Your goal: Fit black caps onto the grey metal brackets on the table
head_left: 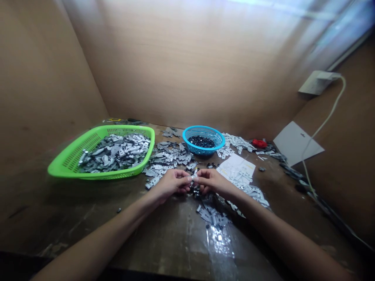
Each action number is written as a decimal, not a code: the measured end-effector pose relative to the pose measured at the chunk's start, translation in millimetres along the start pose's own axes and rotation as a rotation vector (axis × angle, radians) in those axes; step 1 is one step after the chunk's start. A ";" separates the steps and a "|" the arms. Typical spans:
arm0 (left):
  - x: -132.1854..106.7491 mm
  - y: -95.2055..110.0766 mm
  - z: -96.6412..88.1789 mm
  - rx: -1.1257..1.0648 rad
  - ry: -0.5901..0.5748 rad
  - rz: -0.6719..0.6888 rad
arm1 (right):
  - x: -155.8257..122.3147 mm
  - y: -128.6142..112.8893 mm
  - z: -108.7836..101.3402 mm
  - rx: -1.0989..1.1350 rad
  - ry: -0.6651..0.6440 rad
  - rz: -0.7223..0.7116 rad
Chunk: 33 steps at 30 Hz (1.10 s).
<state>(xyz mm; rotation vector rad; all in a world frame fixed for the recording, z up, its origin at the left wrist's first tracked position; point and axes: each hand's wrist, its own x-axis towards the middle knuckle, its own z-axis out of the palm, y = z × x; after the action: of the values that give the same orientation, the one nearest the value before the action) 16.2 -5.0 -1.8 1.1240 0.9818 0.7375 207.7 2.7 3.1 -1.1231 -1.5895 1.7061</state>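
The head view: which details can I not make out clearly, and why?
In the head view:
Small piece between left hand and right hand: its shape, partly covered by them.
Black parts in the blue basket: exact form, too small.
Dark mark on the right-hand white sheet: too small to read.
Green basket, bottom: hidden under grey pieces.

A small pale piece (pixel 192 177) sits pinched between the left fingers (pixel 184 181) and the right fingers (pixel 203 180), catching some light. They cover most of it, so its outline and tilt escape me. Small glossy black parts (pixel 196 192) show just below it, between the hands; whether they touch it, I can't tell.
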 end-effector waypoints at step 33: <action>1.0 -9.3 7.6 0.094 -0.082 0.083 | 7.3 12.2 4.5 -0.161 0.245 -0.115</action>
<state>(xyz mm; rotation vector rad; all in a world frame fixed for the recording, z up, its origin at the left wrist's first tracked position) 23.6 -9.7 -10.1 1.2734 0.9124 0.7118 202.0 4.6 -10.5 -1.2409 -1.6221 1.3307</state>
